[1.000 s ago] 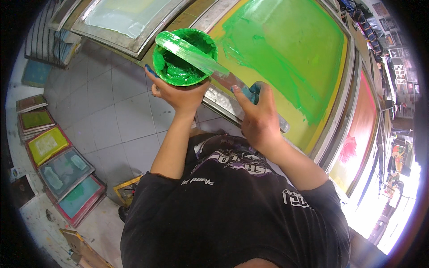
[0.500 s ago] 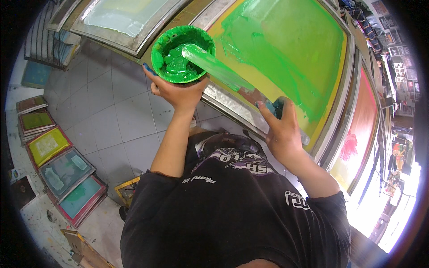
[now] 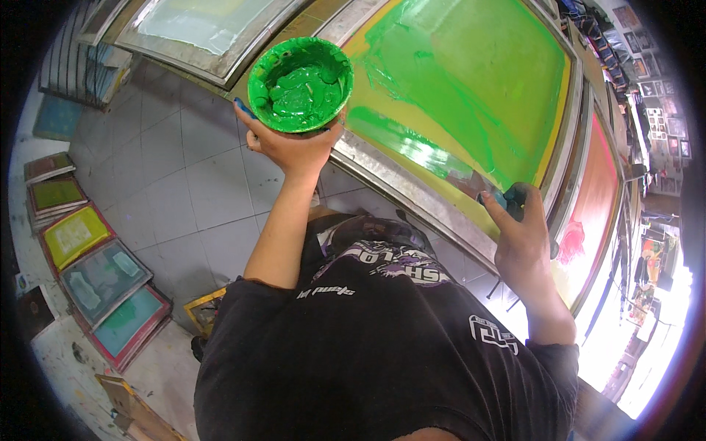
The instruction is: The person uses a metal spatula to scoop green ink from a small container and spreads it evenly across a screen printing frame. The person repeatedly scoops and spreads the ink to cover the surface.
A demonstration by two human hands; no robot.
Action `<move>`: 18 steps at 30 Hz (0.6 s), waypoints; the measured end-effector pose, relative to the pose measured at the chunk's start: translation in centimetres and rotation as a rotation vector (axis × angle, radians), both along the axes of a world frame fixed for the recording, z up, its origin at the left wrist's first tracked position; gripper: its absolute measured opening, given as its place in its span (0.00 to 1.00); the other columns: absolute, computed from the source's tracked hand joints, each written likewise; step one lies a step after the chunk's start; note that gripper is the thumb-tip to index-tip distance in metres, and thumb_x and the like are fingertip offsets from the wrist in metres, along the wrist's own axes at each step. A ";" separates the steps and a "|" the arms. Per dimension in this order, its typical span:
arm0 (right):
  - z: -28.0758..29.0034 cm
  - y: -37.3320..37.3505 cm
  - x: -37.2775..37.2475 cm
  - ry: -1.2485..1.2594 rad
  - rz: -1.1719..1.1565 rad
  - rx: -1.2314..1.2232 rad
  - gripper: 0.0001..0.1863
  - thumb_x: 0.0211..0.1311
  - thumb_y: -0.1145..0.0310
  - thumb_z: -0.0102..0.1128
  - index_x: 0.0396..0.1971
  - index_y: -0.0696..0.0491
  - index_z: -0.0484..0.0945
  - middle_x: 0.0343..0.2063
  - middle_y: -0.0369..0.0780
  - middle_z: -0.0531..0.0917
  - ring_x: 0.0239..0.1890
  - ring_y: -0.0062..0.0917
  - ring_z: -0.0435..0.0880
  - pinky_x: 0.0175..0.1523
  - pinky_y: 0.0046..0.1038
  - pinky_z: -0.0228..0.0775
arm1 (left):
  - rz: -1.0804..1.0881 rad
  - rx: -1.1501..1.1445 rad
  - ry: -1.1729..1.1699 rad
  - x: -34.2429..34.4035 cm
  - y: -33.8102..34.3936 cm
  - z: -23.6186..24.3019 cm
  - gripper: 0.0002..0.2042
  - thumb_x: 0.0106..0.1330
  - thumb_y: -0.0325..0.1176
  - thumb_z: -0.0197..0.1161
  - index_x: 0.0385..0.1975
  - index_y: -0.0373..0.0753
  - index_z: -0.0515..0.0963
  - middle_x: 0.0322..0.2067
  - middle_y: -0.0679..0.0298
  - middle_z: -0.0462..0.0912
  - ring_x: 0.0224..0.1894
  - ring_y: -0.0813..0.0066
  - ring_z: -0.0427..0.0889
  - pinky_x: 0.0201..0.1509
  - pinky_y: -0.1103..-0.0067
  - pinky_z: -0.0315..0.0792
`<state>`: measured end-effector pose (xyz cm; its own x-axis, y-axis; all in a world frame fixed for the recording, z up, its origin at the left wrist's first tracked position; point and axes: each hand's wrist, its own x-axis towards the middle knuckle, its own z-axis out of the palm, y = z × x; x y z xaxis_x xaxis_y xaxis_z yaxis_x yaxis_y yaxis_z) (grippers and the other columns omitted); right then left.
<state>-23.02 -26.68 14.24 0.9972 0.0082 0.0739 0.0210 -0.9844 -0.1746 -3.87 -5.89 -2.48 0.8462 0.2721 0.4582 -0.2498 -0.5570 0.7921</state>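
Observation:
My left hand is wrapped round the underside of a tub, its rim smeared green and its mouth facing up. Thick glossy green ink lies inside. In my right hand is the dark handle of an ink spatula. The long flat blade is coated green and points up and left toward the tub, apart from it. Beneath the blade is a printing screen in a metal frame. Green ink is spread over much of its yellowish mesh; whether the blade touches the mesh I cannot tell.
Another framed screen with a pink-red patch stands to the right. A pale-meshed screen is at the upper left. Several small screens lean in a row along the left, beside a grey tiled floor.
My right hand has drawn the spatula right and down, so its tip has left the tub and is now over the screen. The tub in my left hand has barely shifted.

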 end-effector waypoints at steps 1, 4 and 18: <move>0.2 -0.3 -0.1 0.006 0.007 0.020 0.33 0.36 0.90 0.52 0.48 0.48 0.76 0.40 0.48 0.69 0.40 0.41 0.73 0.41 0.33 0.69 | 0.009 0.007 0.006 0.0 0.0 -0.1 0.65 0.29 0.49 0.76 0.64 0.32 0.34 0.52 0.48 0.62 0.53 0.56 0.57 0.59 0.62 0.45; 0.1 -1.1 0.4 0.019 0.046 0.316 0.30 0.40 0.89 0.52 0.49 0.51 0.75 0.37 0.47 0.73 0.36 0.37 0.76 0.40 0.30 0.70 | 0.022 0.019 -0.005 0.1 -0.1 -0.4 0.66 0.29 0.50 0.77 0.64 0.32 0.34 0.52 0.48 0.64 0.53 0.55 0.57 0.59 0.62 0.45; -6.5 4.0 12.4 0.442 -0.252 1.310 0.20 0.54 0.71 0.61 0.49 0.55 0.75 0.40 0.42 0.81 0.39 0.20 0.78 0.45 0.23 0.70 | 0.044 0.021 -0.015 -0.1 -0.2 -0.3 0.66 0.27 0.47 0.77 0.64 0.32 0.36 0.52 0.48 0.64 0.56 0.55 0.58 0.61 0.61 0.44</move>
